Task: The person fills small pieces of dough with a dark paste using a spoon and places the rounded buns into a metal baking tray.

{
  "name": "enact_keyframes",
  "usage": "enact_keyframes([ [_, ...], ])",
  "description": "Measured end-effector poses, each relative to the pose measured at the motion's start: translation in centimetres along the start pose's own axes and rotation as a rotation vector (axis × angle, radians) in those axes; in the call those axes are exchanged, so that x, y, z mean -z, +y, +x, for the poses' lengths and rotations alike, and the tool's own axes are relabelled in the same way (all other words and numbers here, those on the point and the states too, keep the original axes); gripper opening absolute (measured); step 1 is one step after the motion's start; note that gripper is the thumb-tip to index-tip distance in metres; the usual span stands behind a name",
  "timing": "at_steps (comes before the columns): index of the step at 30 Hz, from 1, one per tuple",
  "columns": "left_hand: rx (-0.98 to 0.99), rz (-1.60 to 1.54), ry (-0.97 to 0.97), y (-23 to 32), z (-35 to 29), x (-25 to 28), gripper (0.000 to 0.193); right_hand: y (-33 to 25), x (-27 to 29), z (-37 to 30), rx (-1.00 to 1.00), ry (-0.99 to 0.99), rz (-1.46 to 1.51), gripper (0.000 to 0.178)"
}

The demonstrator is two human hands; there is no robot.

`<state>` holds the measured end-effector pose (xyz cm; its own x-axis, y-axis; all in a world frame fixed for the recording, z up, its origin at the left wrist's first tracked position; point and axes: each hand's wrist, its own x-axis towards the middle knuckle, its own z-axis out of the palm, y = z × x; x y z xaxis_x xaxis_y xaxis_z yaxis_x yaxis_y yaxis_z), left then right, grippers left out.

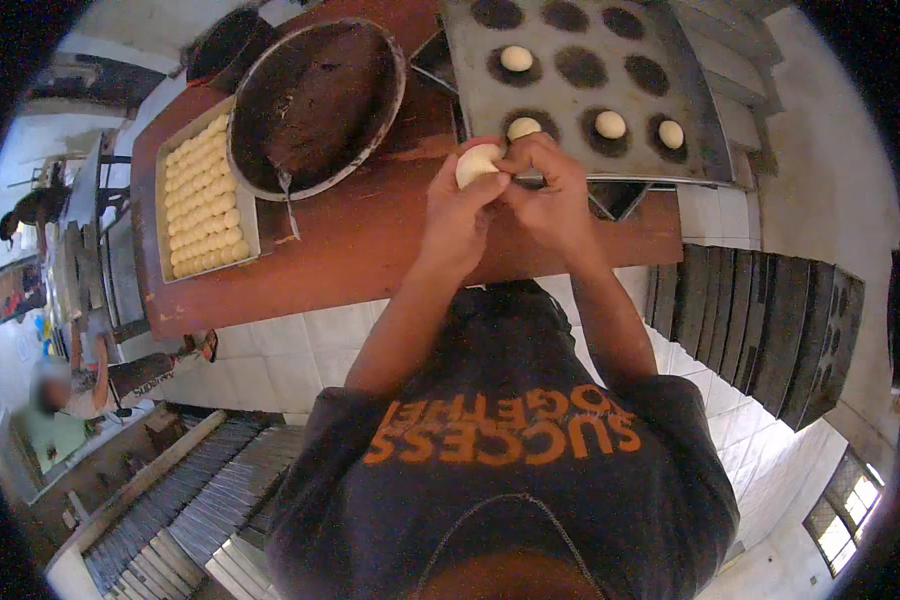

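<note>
A pale dough ball (pixel 478 166) sits in my left hand (pixel 457 212), whose fingers curl round it. My right hand (pixel 552 192) pinches the right edge of the same dough with its fingertips. Both hands are together over the near edge of a dark baking tray (pixel 615 98) with round blackened spots. One finished-looking ball (pixel 523 128) lies just beyond my right fingers, partly hidden by them. Other balls rest on separate spots: one (pixel 516 58) farther back, one (pixel 610 125) and another (pixel 671 134) to the right. Whether filling is inside the held dough cannot be seen.
At left on the red-brown table (pixel 370 235) stands a large round bowl (pixel 394 120) of dark brown filling (pixel 330 85), a metal utensil (pixel 289 205) leaning in it. A rectangular tray (pixel 254 240) holds rows of dough balls (pixel 202 205). Stacked baking trays (pixel 750 320) stand at right. Another person (pixel 60 410) is far left.
</note>
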<state>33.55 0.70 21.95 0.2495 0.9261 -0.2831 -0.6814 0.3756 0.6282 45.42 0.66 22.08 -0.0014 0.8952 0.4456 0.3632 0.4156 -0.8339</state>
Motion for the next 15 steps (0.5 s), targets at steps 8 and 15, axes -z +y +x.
enact_keyframes([
  [8, -0.093, 0.016, 0.073, -1.2, 0.8, -1.3, 0.025, -0.5, 0.4, -0.8, 0.249, 0.119, -0.272, 0.023],
  [15, -0.163, 0.091, 0.015, -0.3, -1.0, -1.1, 0.028, -2.3, 0.0, -0.3, -0.019, 0.023, 0.002, 0.014],
])
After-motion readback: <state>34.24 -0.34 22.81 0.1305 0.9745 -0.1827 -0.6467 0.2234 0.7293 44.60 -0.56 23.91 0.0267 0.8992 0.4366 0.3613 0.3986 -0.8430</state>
